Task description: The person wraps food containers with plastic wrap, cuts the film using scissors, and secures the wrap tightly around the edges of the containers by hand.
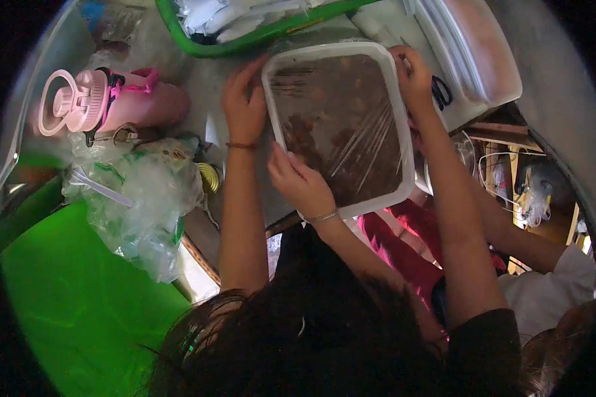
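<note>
Head view shows the tub (334,48) between left fingers (250,70) and right fingers (401,53).

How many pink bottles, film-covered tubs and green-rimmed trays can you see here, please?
Pink bottle: 1
Film-covered tub: 1
Green-rimmed tray: 1
Total: 3
</note>
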`<state>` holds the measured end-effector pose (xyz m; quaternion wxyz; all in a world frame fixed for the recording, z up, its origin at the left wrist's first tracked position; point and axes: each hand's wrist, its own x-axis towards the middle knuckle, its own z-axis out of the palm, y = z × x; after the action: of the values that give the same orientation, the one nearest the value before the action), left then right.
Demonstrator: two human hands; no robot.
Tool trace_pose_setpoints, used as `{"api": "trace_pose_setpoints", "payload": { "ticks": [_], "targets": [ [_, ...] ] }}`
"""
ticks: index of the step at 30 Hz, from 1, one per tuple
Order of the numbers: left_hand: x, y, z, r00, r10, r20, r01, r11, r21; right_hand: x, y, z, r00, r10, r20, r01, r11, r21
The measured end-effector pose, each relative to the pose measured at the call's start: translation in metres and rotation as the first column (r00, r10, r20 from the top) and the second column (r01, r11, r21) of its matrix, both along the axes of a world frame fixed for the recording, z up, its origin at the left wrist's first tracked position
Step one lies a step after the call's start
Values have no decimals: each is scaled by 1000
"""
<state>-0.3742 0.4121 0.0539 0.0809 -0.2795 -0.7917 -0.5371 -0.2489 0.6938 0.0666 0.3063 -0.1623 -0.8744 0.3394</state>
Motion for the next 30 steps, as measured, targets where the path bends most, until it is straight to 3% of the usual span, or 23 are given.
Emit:
{"api": "trace_pose_setpoints", "payload": {
  "ticks": [5, 8, 11, 14, 17, 20, 23, 26, 29, 30],
  "targets": [
    [-10, 31, 22, 987, -160, -30, 152, 970, -192, 4, -6, 10, 1000, -3, 27, 0, 991, 137],
    [-27, 35, 22, 891, -176, 420, 303, 917, -258, 4, -7, 12, 998, 46, -37, -38, 983, 177],
    [-34, 38, 8, 881, -225, 417, 279, 958, -72, 9, -12, 19, 992, -4, 128, 18, 994, -108],
    [-42, 35, 2, 826, -191, 531, 259, 964, -57, 1, -15, 30, 929, -82, 362, 63, 996, 63],
    [-57, 29, 8, 635, -187, 749, 418, 899, -130, -20, -16, 20, 995, -87, 38, 72, 953, 294],
    [-70, 27, 1, 524, -243, 816, 461, 887, -32, -41, -12, 15, 975, 110, 192, -154, 962, 228],
    [-66, 30, 16, 526, -137, 839, 416, 902, -113, -60, -4, 8, 912, 101, 397, -185, 966, 179],
    [-66, 28, 20, 406, -331, 852, 448, 884, 130, -71, 3, 4, 849, 139, 510, -289, 929, 229],
    [-71, 30, 16, 328, -386, 862, 431, 873, 227, -75, -1, 11, 787, 64, 613, -278, 924, 261],
    [-72, 29, 14, 290, -365, 885, 413, 882, 228, -76, -1, 13, 752, 70, 655, -352, 883, 309]
  ]
}}
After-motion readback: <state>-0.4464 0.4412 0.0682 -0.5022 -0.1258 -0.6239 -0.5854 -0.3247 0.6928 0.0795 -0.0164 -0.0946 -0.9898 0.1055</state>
